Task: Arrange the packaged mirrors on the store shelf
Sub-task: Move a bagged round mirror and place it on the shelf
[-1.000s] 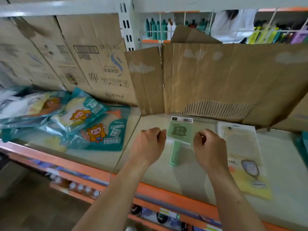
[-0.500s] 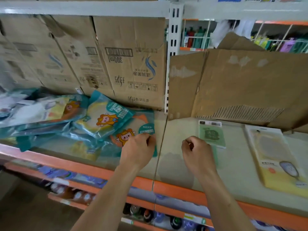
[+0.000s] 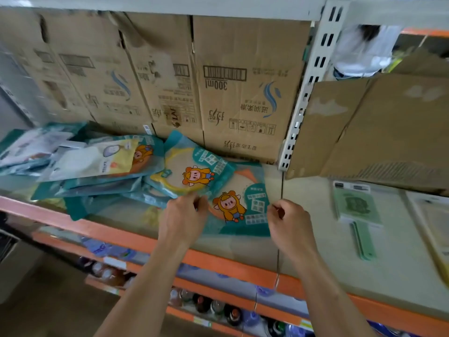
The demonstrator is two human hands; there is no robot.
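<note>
A teal packaged mirror [image 3: 243, 207] with an orange cartoon figure lies flat near the shelf's front edge. My left hand [image 3: 182, 220] pinches its left edge with curled fingers. My right hand [image 3: 289, 224] is curled at the package's right edge; whether it grips the package is unclear. A second teal package [image 3: 194, 171] with a yellow ring overlaps it from behind. Further left lies a loose pile of similar packages [image 3: 97, 161]. To the right, a green hand mirror in a clear pack [image 3: 357, 205] lies flat, with a yellowish pack [image 3: 435, 227] beyond it.
Brown cardboard boxes [image 3: 243, 93] line the back of the shelf, and flattened cardboard [image 3: 376, 130] leans at the back right. A white slotted post [image 3: 306, 93] divides the bays. The shelf has an orange front rail [image 3: 121, 237]. Bottles [image 3: 213, 305] stand on the shelf below.
Both hands have left the green mirror pack and moved left to the teal cartoon package. The view has swung left with them.
</note>
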